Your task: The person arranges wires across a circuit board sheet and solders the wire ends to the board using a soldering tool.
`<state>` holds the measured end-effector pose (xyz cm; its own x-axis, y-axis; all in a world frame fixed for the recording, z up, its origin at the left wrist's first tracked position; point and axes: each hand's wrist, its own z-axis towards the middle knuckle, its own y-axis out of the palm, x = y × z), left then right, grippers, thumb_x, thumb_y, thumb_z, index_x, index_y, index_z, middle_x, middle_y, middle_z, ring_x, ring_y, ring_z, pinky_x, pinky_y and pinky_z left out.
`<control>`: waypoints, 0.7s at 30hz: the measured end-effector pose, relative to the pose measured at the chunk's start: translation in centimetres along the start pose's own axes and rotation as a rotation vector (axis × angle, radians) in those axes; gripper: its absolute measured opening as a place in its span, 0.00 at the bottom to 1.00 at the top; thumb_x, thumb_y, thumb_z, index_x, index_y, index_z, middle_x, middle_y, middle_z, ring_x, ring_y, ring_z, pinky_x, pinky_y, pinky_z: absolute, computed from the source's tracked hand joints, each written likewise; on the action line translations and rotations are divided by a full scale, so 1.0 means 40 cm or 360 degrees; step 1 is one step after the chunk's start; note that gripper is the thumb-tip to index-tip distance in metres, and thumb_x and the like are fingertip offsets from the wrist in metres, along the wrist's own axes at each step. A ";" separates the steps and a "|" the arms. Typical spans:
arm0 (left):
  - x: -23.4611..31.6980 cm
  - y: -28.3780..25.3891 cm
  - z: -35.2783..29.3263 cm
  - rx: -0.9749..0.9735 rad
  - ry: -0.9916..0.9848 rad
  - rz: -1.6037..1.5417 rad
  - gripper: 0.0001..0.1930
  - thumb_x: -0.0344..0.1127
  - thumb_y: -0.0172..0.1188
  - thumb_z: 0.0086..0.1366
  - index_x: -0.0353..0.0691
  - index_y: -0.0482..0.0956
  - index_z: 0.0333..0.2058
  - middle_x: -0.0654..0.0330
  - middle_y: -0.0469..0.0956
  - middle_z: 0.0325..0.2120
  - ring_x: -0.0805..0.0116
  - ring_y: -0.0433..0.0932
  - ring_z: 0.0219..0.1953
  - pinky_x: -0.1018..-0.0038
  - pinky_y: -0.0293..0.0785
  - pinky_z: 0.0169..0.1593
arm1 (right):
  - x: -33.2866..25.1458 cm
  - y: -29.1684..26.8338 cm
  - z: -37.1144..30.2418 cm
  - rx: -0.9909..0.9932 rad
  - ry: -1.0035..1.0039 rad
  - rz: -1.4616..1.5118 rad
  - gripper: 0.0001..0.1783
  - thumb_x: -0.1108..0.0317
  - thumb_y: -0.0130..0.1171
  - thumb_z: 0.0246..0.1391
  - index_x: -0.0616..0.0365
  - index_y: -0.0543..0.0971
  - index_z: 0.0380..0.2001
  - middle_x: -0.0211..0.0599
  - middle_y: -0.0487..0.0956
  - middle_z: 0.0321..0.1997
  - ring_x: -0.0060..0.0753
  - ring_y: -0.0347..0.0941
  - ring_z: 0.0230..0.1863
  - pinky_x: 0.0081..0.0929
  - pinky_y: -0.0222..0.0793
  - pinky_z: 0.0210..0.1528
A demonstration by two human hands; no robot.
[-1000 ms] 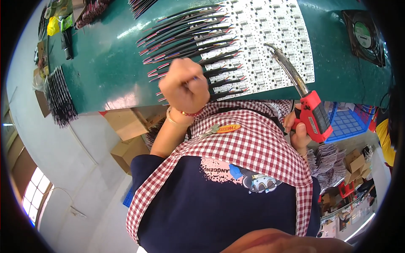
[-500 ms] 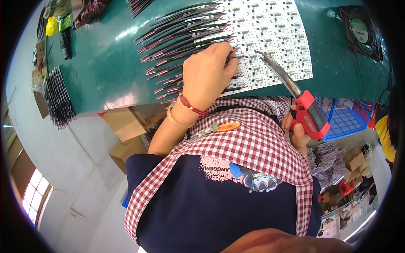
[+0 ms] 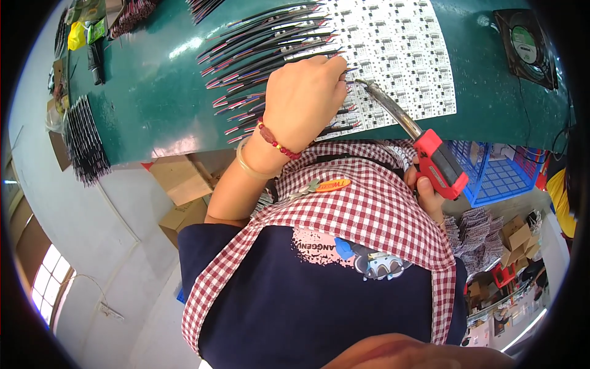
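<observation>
A white sheet of small circuit boards (image 3: 405,49) lies on the green table. Black cables (image 3: 264,46) with bare red, white and blue wire ends lie in a row across its left side. My left hand (image 3: 305,92) is closed over the row, its fingertips pinching a cable's wire end at the boards; the fingers partly hide the grip. In my right hand (image 3: 429,195), by the apron at the table's front edge, is a red and black gun-shaped soldering iron (image 3: 441,158). Its metal tip points up and left, close to the left fingertips.
A black fan (image 3: 523,46) sits at the table's far right, with a thin cord. More cable bundles (image 3: 86,141) hang over the left edge. Below the table are a blue plastic basket (image 3: 501,175) on the right and cardboard boxes (image 3: 183,179) on the left.
The soldering iron in my right hand has moved left, bringing its tip nearer the left fingertips. My left hand has shifted slightly up and turned, with its elbow farther out left.
</observation>
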<state>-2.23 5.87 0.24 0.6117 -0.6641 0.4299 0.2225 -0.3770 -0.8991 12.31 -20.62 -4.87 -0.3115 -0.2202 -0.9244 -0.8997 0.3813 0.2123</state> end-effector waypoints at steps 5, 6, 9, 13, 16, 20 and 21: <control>-0.009 0.002 0.019 -0.0049 0.0102 0.0122 0.05 0.34 0.56 0.53 0.40 0.76 0.27 0.56 0.78 0.23 0.54 0.76 0.25 0.63 0.72 0.28 | -0.013 0.000 0.006 -0.0009 -0.0015 -0.0146 0.12 0.64 0.52 0.57 0.64 0.74 0.29 0.32 0.72 0.24 0.24 0.67 0.27 0.24 0.63 0.31; -0.008 0.001 0.021 -0.0077 0.0101 0.0142 0.05 0.34 0.55 0.53 0.39 0.76 0.26 0.56 0.78 0.23 0.54 0.76 0.25 0.63 0.72 0.28 | -0.018 -0.002 0.010 -0.0052 -0.0027 -0.0226 0.11 0.65 0.52 0.57 0.64 0.74 0.29 0.32 0.73 0.24 0.24 0.67 0.27 0.24 0.63 0.31; -0.004 -0.005 0.028 -0.0111 0.0112 0.0168 0.05 0.34 0.55 0.53 0.39 0.75 0.25 0.55 0.77 0.22 0.53 0.77 0.25 0.62 0.72 0.28 | -0.025 0.004 0.006 -0.0023 0.0044 -0.0280 0.11 0.65 0.52 0.57 0.64 0.74 0.28 0.32 0.73 0.24 0.23 0.67 0.27 0.24 0.64 0.32; 0.000 -0.006 0.033 -0.0133 0.0135 0.0223 0.06 0.34 0.54 0.55 0.39 0.75 0.24 0.53 0.77 0.20 0.53 0.77 0.25 0.61 0.72 0.28 | -0.008 0.006 -0.007 0.0045 0.0102 -0.0198 0.12 0.64 0.53 0.57 0.64 0.74 0.29 0.32 0.73 0.24 0.24 0.68 0.27 0.24 0.64 0.33; 0.001 -0.007 0.033 -0.0113 0.0143 0.0229 0.07 0.34 0.54 0.56 0.39 0.75 0.24 0.53 0.77 0.19 0.53 0.77 0.24 0.61 0.72 0.28 | -0.001 -0.001 -0.013 0.0049 -0.0031 -0.0049 0.14 0.62 0.54 0.56 0.64 0.74 0.30 0.32 0.73 0.24 0.24 0.68 0.28 0.24 0.65 0.32; 0.005 -0.010 0.035 -0.0163 0.0107 0.0249 0.07 0.34 0.54 0.56 0.38 0.75 0.24 0.53 0.77 0.19 0.53 0.77 0.25 0.60 0.72 0.28 | 0.002 -0.009 -0.023 0.0110 0.0017 -0.0044 0.14 0.61 0.54 0.55 0.64 0.74 0.31 0.33 0.74 0.25 0.25 0.69 0.28 0.24 0.65 0.31; 0.004 -0.009 0.035 -0.0163 0.0115 0.0244 0.07 0.34 0.54 0.56 0.38 0.75 0.24 0.53 0.77 0.20 0.53 0.77 0.25 0.60 0.72 0.29 | 0.004 -0.009 -0.024 0.0120 0.0019 -0.0049 0.14 0.61 0.54 0.55 0.64 0.74 0.31 0.33 0.73 0.24 0.25 0.68 0.27 0.24 0.65 0.31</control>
<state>-1.17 6.80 0.53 0.5755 -0.7622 0.2965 0.0504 -0.3288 -0.9430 12.30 -21.65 -4.80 -0.2881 -0.2435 -0.9261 -0.8835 0.4406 0.1590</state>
